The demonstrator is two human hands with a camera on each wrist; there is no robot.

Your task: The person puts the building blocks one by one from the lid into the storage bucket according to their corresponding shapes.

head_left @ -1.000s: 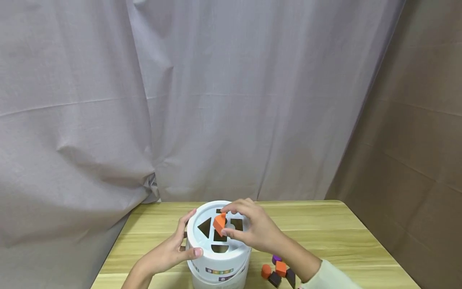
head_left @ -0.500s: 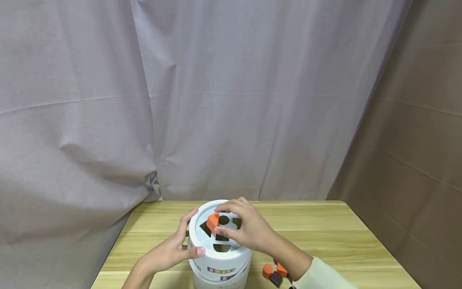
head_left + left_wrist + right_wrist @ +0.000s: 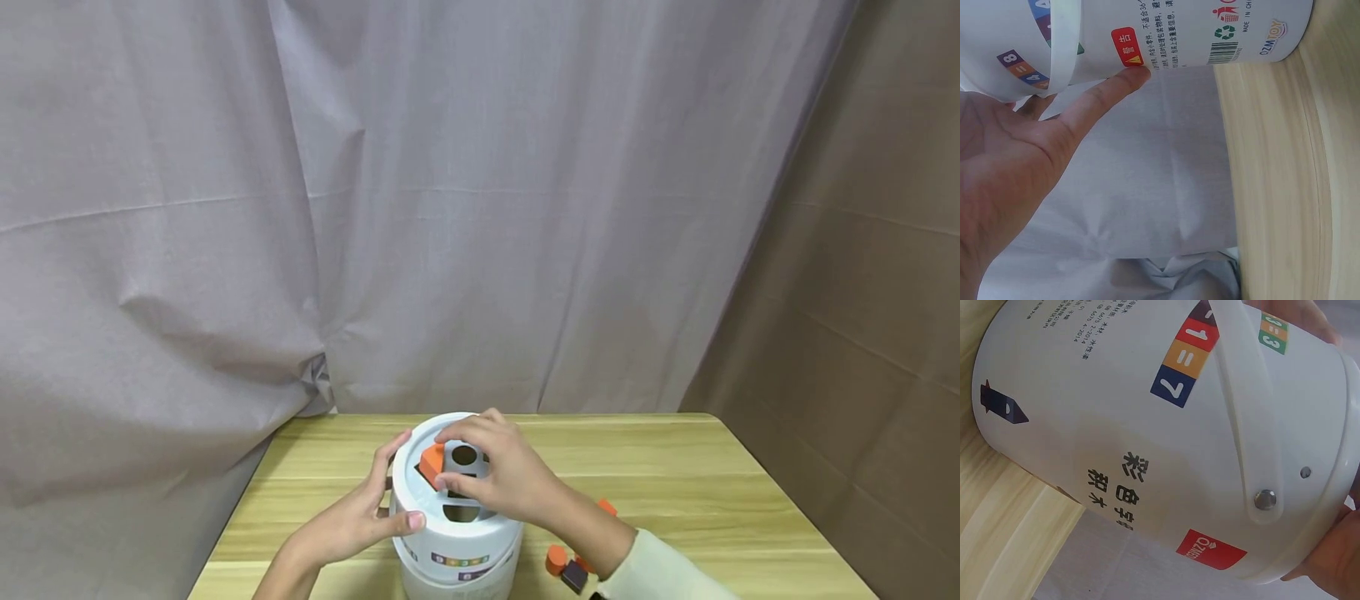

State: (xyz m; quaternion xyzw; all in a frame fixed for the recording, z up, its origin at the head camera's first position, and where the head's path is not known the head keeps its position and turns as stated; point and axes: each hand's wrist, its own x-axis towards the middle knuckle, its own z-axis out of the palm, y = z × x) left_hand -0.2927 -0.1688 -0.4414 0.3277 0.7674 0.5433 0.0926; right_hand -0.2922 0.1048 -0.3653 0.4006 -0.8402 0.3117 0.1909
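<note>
A white bucket [image 3: 450,575] stands on the table, its pale lid [image 3: 422,500] cut with shaped holes. My left hand [image 3: 360,515] grips the lid's left side, thumb on the front of the rim. In the left wrist view, one finger of that left hand [image 3: 1035,144] lies along the printed wall. Between thumb and forefinger, my right hand [image 3: 491,477] pinches an orange triangular block [image 3: 431,462]. The block overlaps the triangular hole and hides most of it. The right wrist view shows the bucket's wall [image 3: 1104,406] and only part of my right hand [image 3: 1335,556].
Right of the bucket lie an orange cylinder [image 3: 557,559] and a dark block [image 3: 574,577]. Another orange block [image 3: 607,507] shows past my right forearm, which hides part of the pile. The wooden table [image 3: 675,475] ends at a grey curtain [image 3: 450,250].
My right hand has carried the orange block left across the lid and down onto the triangular hole. The left hand keeps its grip on the bucket.
</note>
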